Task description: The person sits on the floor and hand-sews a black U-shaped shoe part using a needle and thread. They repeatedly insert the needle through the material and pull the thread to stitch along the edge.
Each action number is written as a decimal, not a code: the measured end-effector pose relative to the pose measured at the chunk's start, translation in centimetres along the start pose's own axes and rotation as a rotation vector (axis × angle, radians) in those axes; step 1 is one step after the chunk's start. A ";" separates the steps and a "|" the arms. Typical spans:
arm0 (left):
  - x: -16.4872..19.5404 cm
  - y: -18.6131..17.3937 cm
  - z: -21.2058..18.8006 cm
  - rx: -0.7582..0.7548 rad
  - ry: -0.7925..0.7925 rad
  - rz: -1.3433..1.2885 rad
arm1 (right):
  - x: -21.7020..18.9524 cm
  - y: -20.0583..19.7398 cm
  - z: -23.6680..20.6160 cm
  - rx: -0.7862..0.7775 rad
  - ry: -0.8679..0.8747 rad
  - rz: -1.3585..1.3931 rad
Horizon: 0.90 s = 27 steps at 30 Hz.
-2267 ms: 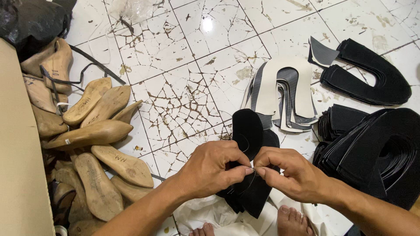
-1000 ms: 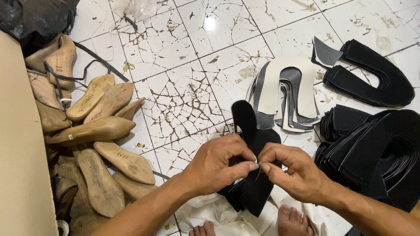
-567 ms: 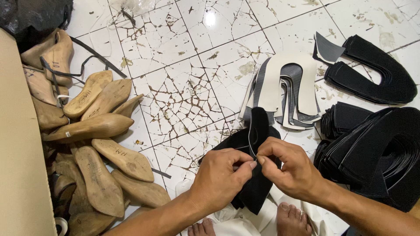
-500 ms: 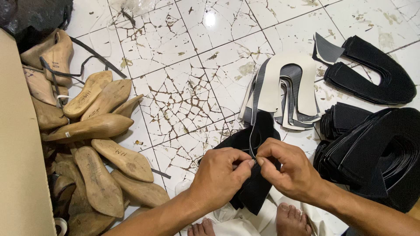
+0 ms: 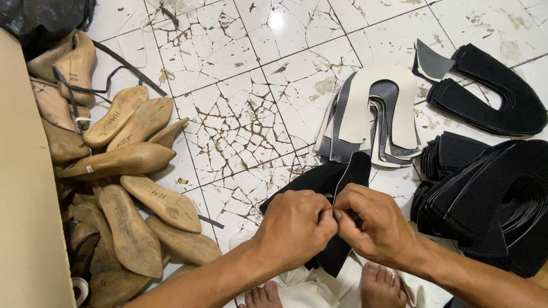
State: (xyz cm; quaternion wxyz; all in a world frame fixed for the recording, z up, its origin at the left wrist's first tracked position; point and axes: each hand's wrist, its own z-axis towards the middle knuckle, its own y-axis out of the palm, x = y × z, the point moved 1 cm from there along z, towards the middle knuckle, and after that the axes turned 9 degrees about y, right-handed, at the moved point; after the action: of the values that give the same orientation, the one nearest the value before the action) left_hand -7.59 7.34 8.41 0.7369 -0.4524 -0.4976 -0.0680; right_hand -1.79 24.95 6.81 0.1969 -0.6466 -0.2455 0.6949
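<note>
My left hand [image 5: 297, 225] and my right hand [image 5: 374, 222] meet at the fingertips low in the head view, both pinching one black fabric shoe-upper piece [image 5: 325, 182]. The piece fans out above and below my fingers, with its upper flaps pointing towards a stack of white and grey U-shaped cut pieces [image 5: 374, 114] on the cracked white tile floor [image 5: 240, 114]. My fingers hide the spot where they grip the piece. My bare feet [image 5: 379, 285] and a white cloth [image 5: 311, 288] lie under my hands.
A heap of wooden shoe lasts [image 5: 123, 188] fills the left side beside a tan board [image 5: 23, 199]. Stacks of black cut pieces [image 5: 491, 199] lie at the right, another black U-shaped stack [image 5: 491, 94] at the top right. A dark bag [image 5: 40, 17] sits top left.
The black piece has turned in my hands: its tall single flap has come down and spread into two flaps. Both hands stay together in nearly the same spot.
</note>
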 end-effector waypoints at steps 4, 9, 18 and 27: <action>0.1 -0.3 0.2 0.051 0.032 -0.041 | 0.0 0.0 -0.1 -0.015 0.013 0.000; 0.0 -1.2 0.6 -0.101 -0.254 -0.232 | 0.2 -0.4 0.0 -0.023 -0.062 0.027; -0.2 -1.8 0.8 -0.171 -0.242 -0.245 | 0.5 -0.4 0.1 -0.083 -0.030 0.047; -0.5 -1.6 0.3 -0.140 -0.253 -0.296 | 0.6 -0.7 -0.1 -0.097 -0.031 0.112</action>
State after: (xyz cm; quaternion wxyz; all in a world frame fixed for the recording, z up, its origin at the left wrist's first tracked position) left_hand -8.93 6.49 9.04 0.6171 -0.4293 -0.6415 -0.1525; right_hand -1.78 25.88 6.73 0.1225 -0.6573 -0.2451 0.7020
